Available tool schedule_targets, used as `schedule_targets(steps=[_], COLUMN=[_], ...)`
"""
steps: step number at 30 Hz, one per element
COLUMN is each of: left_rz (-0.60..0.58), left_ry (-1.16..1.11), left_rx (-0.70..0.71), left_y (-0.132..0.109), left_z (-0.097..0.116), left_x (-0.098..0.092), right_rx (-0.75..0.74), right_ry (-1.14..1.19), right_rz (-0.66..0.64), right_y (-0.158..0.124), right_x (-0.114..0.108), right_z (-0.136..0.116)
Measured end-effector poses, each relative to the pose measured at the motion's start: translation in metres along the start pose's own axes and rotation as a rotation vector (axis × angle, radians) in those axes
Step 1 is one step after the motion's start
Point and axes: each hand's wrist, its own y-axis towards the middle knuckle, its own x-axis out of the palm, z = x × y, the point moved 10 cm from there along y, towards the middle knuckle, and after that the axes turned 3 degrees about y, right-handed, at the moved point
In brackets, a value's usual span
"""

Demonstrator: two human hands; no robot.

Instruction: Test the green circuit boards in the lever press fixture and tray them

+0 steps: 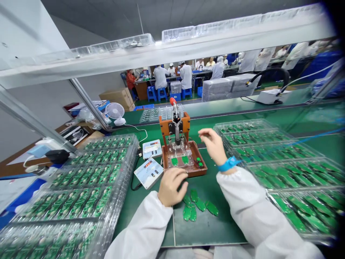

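An orange-brown test jig (185, 163) with a lever press topped by a red knob (173, 101) stands on the green mat. Two small green circuit boards (179, 160) lie in its clear nest. My left hand (171, 186) is curled at the jig's front edge, just above several loose green boards (198, 207) on the mat; whether it holds one is hidden. My right hand (214, 144), wearing a blue wrist strap (229, 163), hovers right of the lever with fingers bent and apart, nothing visible in them.
Clear trays of green boards are stacked at the left (88, 180) and right (283, 162). Two small meters (149, 162) sit left of the jig. A small fan (114, 110) stands behind. Other workers sit at far benches.
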Motion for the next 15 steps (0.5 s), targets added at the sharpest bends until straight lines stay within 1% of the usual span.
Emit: schedule_targets(steps=[2,4,5,7,9,10,12,13,15], left_rz=[-0.124,-0.195,-0.212,-0.225,-0.222,-0.22,-0.216,-0.216,-0.216], left_ry=[-0.035,-0.042,-0.043,-0.049,-0.058,-0.063,-0.073,-0.077,-0.088], left_rx=[0.112,0.145,0.144,0.141,0.139,0.136,0.132,0.13,0.124], left_y=[-0.005,-0.009,-0.01,-0.012,-0.013,-0.013,-0.014,-0.014,-0.014], left_z=[0.016,0.019,0.017,0.014,0.012,0.011,0.011,0.011,0.011], left_x=[0.018,0.029,0.032,0.034,0.035,0.034,0.035,0.035,0.036], right_rx=[-0.034,-0.096,-0.095,0.017,0.158,0.209,0.212,0.163,-0.036], right_ry=[0.036,0.038,0.027,0.034,0.069,0.103,0.19,0.226,0.234], right_rz=[0.051,0.065,0.05,-0.048,-0.181,-0.228,-0.264,-0.268,-0.239], right_y=[0.036,0.074,0.093,0.128,0.151,0.157,0.162,0.159,0.141], right_x=[-0.003,0.003,0.01,0.032,0.058,0.068,0.077,0.078,0.068], right_z=[-0.021,-0.047,-0.057,-0.065,-0.069,-0.074,-0.092,-0.106,-0.141])
